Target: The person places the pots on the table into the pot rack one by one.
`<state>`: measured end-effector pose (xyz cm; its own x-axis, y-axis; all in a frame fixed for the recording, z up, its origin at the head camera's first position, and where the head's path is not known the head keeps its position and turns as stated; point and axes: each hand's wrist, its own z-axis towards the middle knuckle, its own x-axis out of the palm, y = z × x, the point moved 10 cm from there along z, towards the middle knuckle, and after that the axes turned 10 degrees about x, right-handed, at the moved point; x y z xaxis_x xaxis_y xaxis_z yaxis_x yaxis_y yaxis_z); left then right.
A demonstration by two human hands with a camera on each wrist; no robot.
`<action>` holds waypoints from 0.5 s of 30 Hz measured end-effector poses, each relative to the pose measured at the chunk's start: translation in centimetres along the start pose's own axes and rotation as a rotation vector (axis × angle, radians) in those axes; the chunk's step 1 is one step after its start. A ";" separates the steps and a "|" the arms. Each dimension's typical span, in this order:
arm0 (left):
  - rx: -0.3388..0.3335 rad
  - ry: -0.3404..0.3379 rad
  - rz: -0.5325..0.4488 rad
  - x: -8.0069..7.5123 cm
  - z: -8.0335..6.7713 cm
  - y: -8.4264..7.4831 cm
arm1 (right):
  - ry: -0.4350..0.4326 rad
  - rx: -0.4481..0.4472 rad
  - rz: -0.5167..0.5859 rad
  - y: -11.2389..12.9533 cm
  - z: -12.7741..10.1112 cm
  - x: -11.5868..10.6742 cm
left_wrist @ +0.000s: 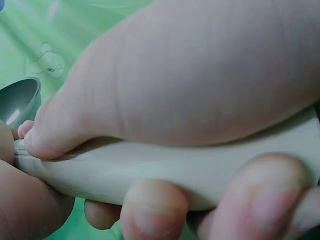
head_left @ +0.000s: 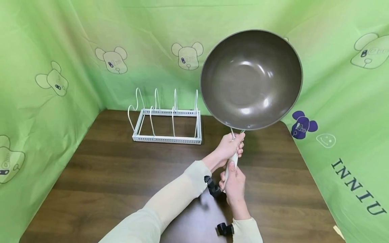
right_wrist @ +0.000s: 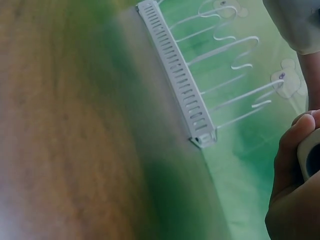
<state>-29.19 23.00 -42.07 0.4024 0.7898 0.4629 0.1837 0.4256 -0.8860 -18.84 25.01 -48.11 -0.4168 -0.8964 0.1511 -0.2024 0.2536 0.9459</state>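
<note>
A large wok-shaped frying pan [head_left: 250, 79] with a dark brown-grey inside and a pale handle [head_left: 234, 159] is held up in the head view, its inside facing me. Just below the pan's rim, my left hand [head_left: 231, 146] grips the upper part of the handle. Lower down, my right hand [head_left: 235, 185] wraps the handle near its end, thumb lying along it. Close up in the left wrist view, curled fingers hold the cream handle [left_wrist: 100, 172], and a bit of the pan [left_wrist: 22, 102] shows beyond. The right wrist view catches the handle's end at its edge.
A white wire rack [head_left: 167, 138] with upright looped dividers stands on the brown wood-grain table [head_left: 121, 175], left of the pan. Green printed cloth [head_left: 152, 40] hangs behind and at both sides. Black wrist cameras [head_left: 225, 229] sit at the sleeves.
</note>
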 end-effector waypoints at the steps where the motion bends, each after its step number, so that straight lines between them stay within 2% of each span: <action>1: 0.006 -0.005 0.003 -0.2 0.0 -0.3 | 0.008 -0.004 -0.004 0.1 0.0 0.2; 8: 0.041 -0.046 -0.001 -1.6 -0.4 -2.7 | 0.089 -0.035 -0.033 1.1 0.3 2.4; 15: 0.090 -0.112 0.048 -3.4 -1.3 -4.8 | 0.174 -0.021 -0.063 1.2 0.2 4.3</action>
<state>-30.31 17.70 -39.38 0.3057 0.8525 0.4241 0.0830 0.4199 -0.9038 -21.11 21.53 -46.36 -0.2443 -0.9600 0.1371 -0.2038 0.1891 0.9606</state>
